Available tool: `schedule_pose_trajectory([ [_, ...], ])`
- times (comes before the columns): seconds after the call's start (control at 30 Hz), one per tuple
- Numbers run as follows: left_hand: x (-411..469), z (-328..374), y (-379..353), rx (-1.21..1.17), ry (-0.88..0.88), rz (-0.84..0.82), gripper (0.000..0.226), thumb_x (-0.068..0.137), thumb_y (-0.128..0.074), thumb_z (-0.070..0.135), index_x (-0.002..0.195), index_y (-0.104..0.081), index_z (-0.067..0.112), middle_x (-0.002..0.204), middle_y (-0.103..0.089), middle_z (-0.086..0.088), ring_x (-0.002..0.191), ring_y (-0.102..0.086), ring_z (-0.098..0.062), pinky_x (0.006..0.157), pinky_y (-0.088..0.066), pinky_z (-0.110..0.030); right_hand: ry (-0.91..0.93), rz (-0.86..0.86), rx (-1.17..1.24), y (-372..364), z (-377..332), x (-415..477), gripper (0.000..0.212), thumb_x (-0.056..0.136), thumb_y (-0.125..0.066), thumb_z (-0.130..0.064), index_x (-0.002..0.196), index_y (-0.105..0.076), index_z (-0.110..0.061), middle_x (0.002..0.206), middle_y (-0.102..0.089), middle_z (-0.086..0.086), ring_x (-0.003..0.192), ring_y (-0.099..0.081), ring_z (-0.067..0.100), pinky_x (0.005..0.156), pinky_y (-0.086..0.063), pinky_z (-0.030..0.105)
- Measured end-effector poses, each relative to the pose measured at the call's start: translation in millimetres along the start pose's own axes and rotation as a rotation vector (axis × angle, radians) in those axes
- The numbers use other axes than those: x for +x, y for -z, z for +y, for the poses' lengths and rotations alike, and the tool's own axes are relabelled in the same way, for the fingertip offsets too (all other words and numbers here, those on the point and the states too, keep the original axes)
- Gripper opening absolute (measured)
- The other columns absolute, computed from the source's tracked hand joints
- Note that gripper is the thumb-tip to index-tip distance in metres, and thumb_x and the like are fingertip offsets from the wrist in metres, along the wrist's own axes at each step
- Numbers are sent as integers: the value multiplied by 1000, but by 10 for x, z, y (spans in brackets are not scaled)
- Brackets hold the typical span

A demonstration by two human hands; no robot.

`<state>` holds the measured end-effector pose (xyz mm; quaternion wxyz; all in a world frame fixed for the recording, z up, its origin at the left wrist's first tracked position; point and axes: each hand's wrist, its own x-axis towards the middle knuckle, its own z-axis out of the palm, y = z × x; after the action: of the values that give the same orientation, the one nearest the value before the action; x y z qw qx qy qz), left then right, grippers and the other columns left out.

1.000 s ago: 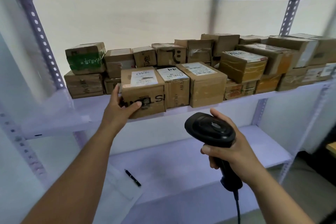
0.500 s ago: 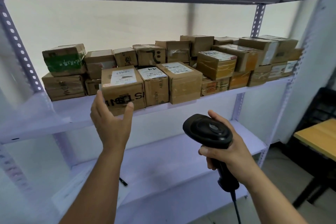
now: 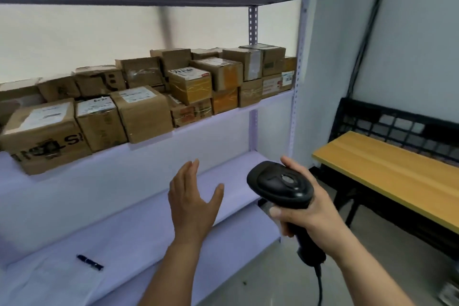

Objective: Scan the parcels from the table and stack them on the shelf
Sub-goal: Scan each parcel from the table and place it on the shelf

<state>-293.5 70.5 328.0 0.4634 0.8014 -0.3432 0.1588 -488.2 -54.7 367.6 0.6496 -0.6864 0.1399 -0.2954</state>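
The left hand hovers empty, fingers straight and thumb spread, below and to the right of the parcels, whose row runs left to right along the shelf. The right hand grips the scanner, handle down, head towards the shelf. The table lies off to the right, nearer that hand; I'd guess the next reach goes there.

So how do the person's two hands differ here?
The left hand is open, fingers straight, holding nothing; the right hand grips a black handheld barcode scanner. The left hand's fingers point up; the right hand's curl round the handle. Both are bare, in front of the pale purple shelf.
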Motion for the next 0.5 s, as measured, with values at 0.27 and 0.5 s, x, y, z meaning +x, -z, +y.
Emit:
schedule_pose_trajectory([
  [0.27,-361,931,-868,-70,-18,-175,77,80,-64,52,144,-42,15,145,-44,-4,134,-38,-25,107,-27,-35,22,119,-87,1070,-89,-497,93,62,-85,-7,136,-46,-47,91,-70,10,50,-58,29,46,-48,36],
  [0.5,-728,1767,-1482,-158,-93,-253,87,71,-41,69,141,-46,17,140,-48,-1,129,-41,-21,100,-25,-27,7,215,-128,1926,-185,-1004,94,58,-92,-16,133,-47,-52,89,-70,3,52,-58,29,46,-49,37],
])
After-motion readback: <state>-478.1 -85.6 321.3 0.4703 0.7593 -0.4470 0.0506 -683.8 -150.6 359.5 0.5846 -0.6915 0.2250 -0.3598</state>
